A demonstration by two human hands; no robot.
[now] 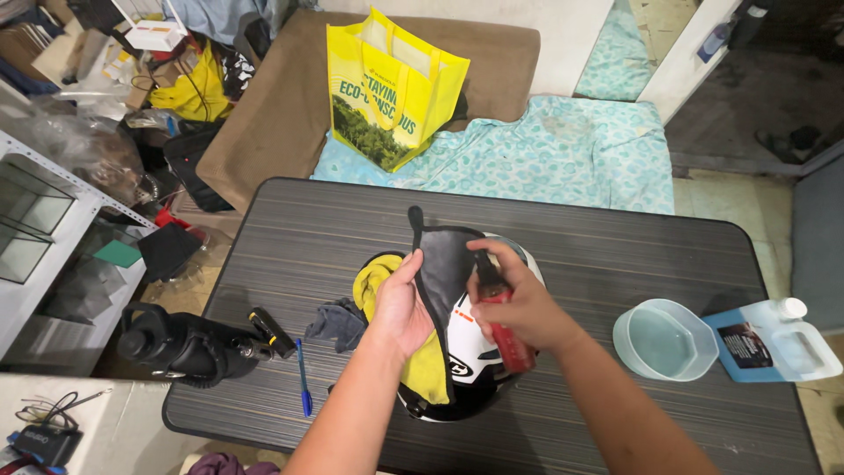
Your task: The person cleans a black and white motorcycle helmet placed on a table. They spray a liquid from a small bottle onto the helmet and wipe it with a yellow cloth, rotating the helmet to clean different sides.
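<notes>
Now mid-spray: left hand (pixel 400 308) grips dark visor (pixel 444 264) over helmet (pixel 470 356) on counter (pixel 615 255), right hand (pixel 519 303) beside it clenches red spray bottle (pixel 503 330); next move likely calls for wiping with yellow cloth (pixel 426 369) under left hand.

A small, messy room with a dark table in the middle.

The striped table (pixel 615 255) stands by a brown couch (pixel 281 114) with a blue cloth (pixel 563 149) and a yellow bag (pixel 391 88). White shelves (pixel 44 237) stand beside a pile of stuff (pixel 167 79).

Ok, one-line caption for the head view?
Left hand holds a dark cloth over a white helmet; right hand aims a red spray bottle at it, on a striped table.
</notes>
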